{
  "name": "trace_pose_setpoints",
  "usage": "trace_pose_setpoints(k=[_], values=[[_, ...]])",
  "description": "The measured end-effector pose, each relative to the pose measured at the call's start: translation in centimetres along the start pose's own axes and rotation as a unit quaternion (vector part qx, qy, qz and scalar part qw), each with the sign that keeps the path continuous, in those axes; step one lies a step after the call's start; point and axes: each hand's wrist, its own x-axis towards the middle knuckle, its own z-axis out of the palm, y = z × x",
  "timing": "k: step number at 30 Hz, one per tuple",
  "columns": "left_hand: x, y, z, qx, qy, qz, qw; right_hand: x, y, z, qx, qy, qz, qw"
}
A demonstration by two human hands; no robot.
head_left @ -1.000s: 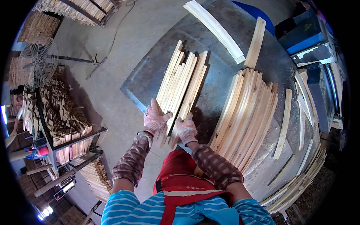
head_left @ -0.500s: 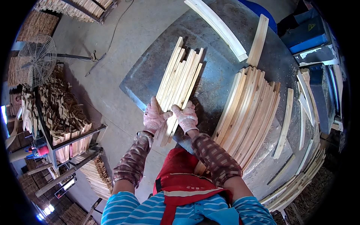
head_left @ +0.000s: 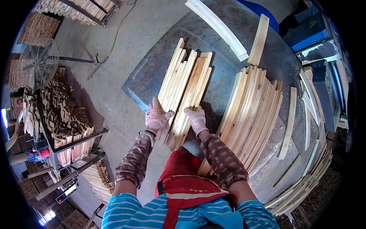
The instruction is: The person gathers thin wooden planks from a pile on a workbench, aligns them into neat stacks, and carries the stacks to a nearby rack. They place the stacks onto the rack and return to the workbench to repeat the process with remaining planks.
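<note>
A small bundle of wooden strips lies lengthwise on the dark metal table point(head_left: 148, 66), its near ends reaching over the edge toward me. A narrow gap splits it into a left group of strips point(head_left: 176, 82) and a right group of strips point(head_left: 194, 84). My left hand point(head_left: 155, 117), in a pale work glove, wraps the outer side of the left group, thumb across the top. Gloved alike, my right hand point(head_left: 197, 120) grips the right group from its outer side; its fingertips are hidden. A broad face of one right strip shows upward.
A larger pile of curved strips point(head_left: 249, 110) lies on the right of the table. Curved pieces point(head_left: 219, 28) and a single board point(head_left: 259, 40) lie beyond. More loose strips point(head_left: 288, 124) are at the far right. A fan point(head_left: 39, 63) and a wood-filled rack point(head_left: 82, 138) stand left.
My right hand has moved right with the right group of strips, opening a gap in the bundle. The strips there have tilted, showing a broad face. My left hand stays in place.
</note>
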Motion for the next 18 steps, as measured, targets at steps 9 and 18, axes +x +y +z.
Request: trace_pose_setpoints(k=[9,18], values=[[-1.7,2.2,-0.8,-0.007,0.086,0.046,0.995,-4.1,-2.0,-3.5,-0.068,0.077,0.011,0.995],[-3.2,5.1,0.9,0.152,0.148,0.042,0.976,-4.4,-3.4,-1.8,-0.282,0.149,0.042,0.947]])
